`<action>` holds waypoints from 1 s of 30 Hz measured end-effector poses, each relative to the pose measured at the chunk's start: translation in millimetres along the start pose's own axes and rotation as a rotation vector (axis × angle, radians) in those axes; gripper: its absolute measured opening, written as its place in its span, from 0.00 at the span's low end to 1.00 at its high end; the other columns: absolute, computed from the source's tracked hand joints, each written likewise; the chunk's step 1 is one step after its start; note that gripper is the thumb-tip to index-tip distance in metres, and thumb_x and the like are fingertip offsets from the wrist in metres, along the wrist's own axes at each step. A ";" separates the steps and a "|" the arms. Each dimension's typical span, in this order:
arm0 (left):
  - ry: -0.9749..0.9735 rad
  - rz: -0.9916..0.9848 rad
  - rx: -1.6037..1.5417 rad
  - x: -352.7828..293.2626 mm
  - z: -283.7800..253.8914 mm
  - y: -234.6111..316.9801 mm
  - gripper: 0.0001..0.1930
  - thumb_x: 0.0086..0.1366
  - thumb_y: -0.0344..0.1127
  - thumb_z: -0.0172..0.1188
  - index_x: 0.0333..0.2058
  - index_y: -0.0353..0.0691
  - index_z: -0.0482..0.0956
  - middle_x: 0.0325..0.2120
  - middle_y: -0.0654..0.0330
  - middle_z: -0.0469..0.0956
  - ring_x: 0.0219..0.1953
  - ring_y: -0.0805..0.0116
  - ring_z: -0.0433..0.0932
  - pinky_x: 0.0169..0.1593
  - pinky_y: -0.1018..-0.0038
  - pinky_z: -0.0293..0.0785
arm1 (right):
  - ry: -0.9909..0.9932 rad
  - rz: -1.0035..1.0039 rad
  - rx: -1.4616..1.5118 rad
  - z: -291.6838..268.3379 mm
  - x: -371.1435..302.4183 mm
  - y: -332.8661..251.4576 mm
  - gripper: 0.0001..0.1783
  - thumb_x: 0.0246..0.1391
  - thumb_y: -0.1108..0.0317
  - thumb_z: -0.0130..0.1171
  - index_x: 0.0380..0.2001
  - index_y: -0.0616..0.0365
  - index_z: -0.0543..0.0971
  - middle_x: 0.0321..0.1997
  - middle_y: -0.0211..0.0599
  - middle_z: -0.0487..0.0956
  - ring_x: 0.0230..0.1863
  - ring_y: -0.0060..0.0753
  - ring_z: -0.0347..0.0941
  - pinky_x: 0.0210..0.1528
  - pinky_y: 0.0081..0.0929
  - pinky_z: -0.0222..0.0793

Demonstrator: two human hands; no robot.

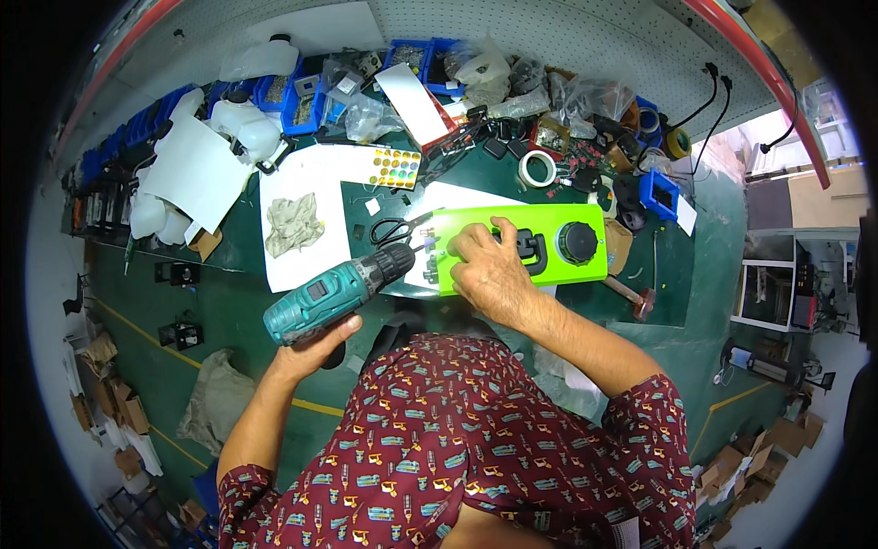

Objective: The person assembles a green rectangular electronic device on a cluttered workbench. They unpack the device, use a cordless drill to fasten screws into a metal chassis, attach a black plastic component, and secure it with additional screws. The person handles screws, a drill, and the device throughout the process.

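Note:
A teal cordless drill is gripped by its handle in my left hand. Its black chuck points right, with the bit's tip close to the small metal fittings on the left end of a bright green box-shaped case. My right hand rests on top of the case near that end, fingers bent; whether something small is under the fingertips is hidden. The case has a black carry handle in the middle and a round black cap at its right. Black-handled scissors lie just left of the case.
A crumpled grey cloth lies on white sheeting at left. Behind are a sticker sheet, a tape roll, blue parts bins and white plastic bottles. A hammer sits at the table's right front.

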State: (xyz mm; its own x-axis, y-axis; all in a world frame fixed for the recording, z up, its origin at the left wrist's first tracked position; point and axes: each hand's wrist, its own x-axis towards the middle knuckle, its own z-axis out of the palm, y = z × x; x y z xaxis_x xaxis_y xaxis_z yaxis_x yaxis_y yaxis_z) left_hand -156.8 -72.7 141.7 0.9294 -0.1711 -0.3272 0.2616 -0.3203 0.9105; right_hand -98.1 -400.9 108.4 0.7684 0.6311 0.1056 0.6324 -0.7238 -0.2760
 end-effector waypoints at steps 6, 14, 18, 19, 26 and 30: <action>-0.007 -0.021 0.000 -3.2 -1.8 -1.9 0.19 0.66 0.42 0.75 0.49 0.39 0.83 0.41 0.61 0.83 0.43 0.68 0.80 0.49 0.67 0.79 | 0.083 0.024 0.079 -0.6 2.1 1.7 0.14 0.41 0.70 0.74 0.34 0.59 0.85 0.51 0.35 0.81 0.60 0.40 0.71 0.65 0.55 0.60; -0.193 0.002 0.138 -11.6 -1.1 11.9 0.17 0.66 0.45 0.76 0.46 0.41 0.85 0.37 0.62 0.85 0.37 0.69 0.82 0.44 0.68 0.80 | 0.428 0.786 1.735 -1.2 -62.7 -8.7 0.09 0.64 0.75 0.67 0.45 0.65 0.80 0.41 0.40 0.85 0.37 0.25 0.83 0.38 0.24 0.84; -0.273 0.088 0.176 -1.5 14.9 21.4 0.19 0.64 0.48 0.76 0.47 0.44 0.87 0.38 0.60 0.87 0.39 0.65 0.85 0.46 0.67 0.82 | 0.514 0.845 1.969 2.3 -74.6 -18.7 0.12 0.65 0.77 0.66 0.49 0.68 0.81 0.45 0.47 0.86 0.45 0.35 0.87 0.49 0.34 0.88; -0.285 0.077 0.175 1.0 18.2 24.7 0.19 0.64 0.48 0.76 0.47 0.44 0.87 0.38 0.60 0.87 0.39 0.65 0.85 0.46 0.67 0.82 | 0.504 0.827 1.988 3.8 -76.9 -19.6 0.12 0.65 0.77 0.65 0.50 0.69 0.81 0.45 0.47 0.86 0.45 0.36 0.87 0.50 0.34 0.88; -0.339 0.097 0.286 8.9 25.2 28.3 0.17 0.63 0.46 0.77 0.46 0.45 0.87 0.38 0.61 0.87 0.38 0.65 0.85 0.44 0.67 0.83 | 0.475 0.788 2.038 7.4 -82.2 -15.4 0.11 0.67 0.75 0.64 0.50 0.68 0.82 0.45 0.44 0.86 0.45 0.34 0.86 0.50 0.32 0.88; -0.314 0.142 0.262 11.8 27.5 33.4 0.17 0.63 0.47 0.77 0.45 0.46 0.89 0.36 0.61 0.88 0.36 0.64 0.87 0.44 0.67 0.84 | 0.462 0.768 2.097 3.3 -83.3 -9.9 0.11 0.68 0.74 0.64 0.50 0.68 0.82 0.45 0.43 0.86 0.44 0.33 0.86 0.49 0.31 0.88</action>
State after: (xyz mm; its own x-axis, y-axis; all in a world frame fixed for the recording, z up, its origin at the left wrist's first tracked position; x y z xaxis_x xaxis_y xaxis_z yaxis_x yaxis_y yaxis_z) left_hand -144.2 -111.1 161.3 0.8166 -0.4925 -0.3012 0.0244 -0.4918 0.8703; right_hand -168.7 -445.4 99.3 0.8935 0.1625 -0.4186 -0.4085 0.6813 -0.6074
